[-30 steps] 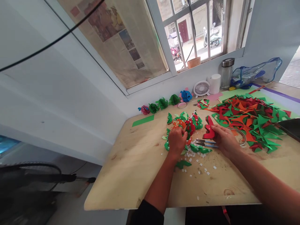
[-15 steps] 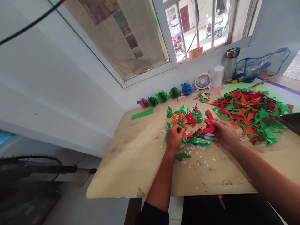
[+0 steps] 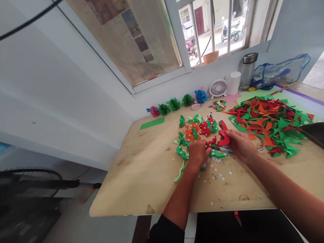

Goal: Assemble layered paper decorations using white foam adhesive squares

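Between the thumb and fingers of my right hand [image 3: 240,143] is a red paper cutout [image 3: 223,138] with curved edges, held just above the table. My left hand [image 3: 199,153] is closed, its fingertips pointing down among the small cut paper shapes; what they pinch, if anything, is hidden. Around it lie orange paper shapes [image 3: 190,131], red paper shapes [image 3: 205,128] and green paper shapes [image 3: 182,152], many dotted with little white squares. A pale green paper strip [image 3: 180,171] rests left of my left wrist. Loose white squares [image 3: 221,177] are scattered nearer me.
A large heap of paper scraps [image 3: 268,118] covers the table's right side, with a roll of tape [image 3: 260,141] at its edge and a dark device [image 3: 314,132] beside it. Along the wall stand folded paper figures [image 3: 174,104], a small fan [image 3: 218,88] and a glass bottle [image 3: 248,72].
My left hand has moved right over the paper shapes, uncovering green ones on the left. The pale green strip now shows beside my wrist. My right hand still holds the red cutout, slightly lower.
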The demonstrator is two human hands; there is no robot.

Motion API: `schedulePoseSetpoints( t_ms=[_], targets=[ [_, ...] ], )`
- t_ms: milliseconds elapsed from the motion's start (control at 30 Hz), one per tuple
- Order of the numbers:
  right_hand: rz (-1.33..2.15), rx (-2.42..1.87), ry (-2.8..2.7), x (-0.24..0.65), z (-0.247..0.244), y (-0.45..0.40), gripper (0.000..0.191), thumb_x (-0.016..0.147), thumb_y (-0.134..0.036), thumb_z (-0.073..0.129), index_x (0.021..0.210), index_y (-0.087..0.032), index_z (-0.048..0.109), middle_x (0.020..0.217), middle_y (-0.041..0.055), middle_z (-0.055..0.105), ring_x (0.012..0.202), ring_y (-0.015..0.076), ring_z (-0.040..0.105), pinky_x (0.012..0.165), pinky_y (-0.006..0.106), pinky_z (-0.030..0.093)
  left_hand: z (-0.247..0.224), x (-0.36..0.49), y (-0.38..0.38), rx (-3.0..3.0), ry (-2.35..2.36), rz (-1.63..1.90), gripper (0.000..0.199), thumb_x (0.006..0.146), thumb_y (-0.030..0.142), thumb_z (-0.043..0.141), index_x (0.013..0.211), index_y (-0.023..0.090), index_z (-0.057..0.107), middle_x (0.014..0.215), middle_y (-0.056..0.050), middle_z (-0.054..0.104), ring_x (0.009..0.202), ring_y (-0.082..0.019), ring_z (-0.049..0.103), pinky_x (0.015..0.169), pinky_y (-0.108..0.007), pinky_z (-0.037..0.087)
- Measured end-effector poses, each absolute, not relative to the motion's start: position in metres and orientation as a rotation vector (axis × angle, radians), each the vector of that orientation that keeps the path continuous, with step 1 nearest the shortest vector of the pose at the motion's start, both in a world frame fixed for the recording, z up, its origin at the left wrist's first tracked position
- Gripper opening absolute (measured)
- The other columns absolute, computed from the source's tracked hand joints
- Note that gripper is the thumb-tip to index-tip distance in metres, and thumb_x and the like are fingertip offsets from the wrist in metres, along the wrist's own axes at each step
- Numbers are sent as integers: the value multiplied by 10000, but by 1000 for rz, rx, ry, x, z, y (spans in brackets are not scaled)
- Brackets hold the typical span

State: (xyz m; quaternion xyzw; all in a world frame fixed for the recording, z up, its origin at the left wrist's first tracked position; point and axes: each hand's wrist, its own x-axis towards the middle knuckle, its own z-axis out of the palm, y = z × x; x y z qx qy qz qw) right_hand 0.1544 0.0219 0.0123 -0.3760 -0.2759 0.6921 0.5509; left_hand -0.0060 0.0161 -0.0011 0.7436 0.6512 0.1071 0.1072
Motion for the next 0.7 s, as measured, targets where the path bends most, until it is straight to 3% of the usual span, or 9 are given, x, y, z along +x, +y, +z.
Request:
schedulePoseSetpoints(
  t_ms=[167, 333, 467, 567, 700],
  targets=[
    [1678, -868, -659, 154, 11, 21, 117, 649, -252, 749, 703, -181, 674, 632, -9, 664, 563, 103, 606, 542, 185, 521, -5, -3, 14, 2287, 1941, 270, 182, 802, 302, 543, 850, 198, 684, 881, -77, 683, 883, -217, 595, 768, -325, 437],
    [1813, -753, -657, 154, 10, 19, 72, 698, -238, 718, 720, -181, 679, 695, -12, 677, 592, 92, 606, 598, 185, 530, -9, -3, 16, 2231, 1977, 321, 198, 815, 240, 493, 808, 182, 682, 823, -90, 683, 836, -221, 607, 741, -330, 435],
    [1893, -708, -648, 152, 10, 16, 26, 742, -216, 677, 753, -194, 683, 744, 1, 695, 661, 114, 630, 646, 208, 528, -4, -6, 17, 2075, 1848, 737, 141, 786, 196, 532, 794, 179, 671, 802, -73, 681, 800, -203, 606, 739, -321, 443],
    [1928, -680, -638, 150, 11, 14, 50, 762, -199, 647, 778, -191, 693, 756, 11, 704, 676, 121, 631, 643, 214, 521, 6, -9, 14, 1817, 1490, 1173, 155, 804, 231, 538, 862, 172, 669, 814, -52, 681, 753, -159, 603, 713, -282, 455],
    [1960, -675, -642, 146, 13, 12, 96, 771, -204, 627, 819, -191, 709, 806, 19, 714, 684, 126, 632, 644, 221, 525, 17, -9, 9, 1601, 1097, 1318, 267, 758, 305, 629, 976, 153, 661, 780, -41, 661, 688, -129, 571, 678, -262, 455]
  ],
)
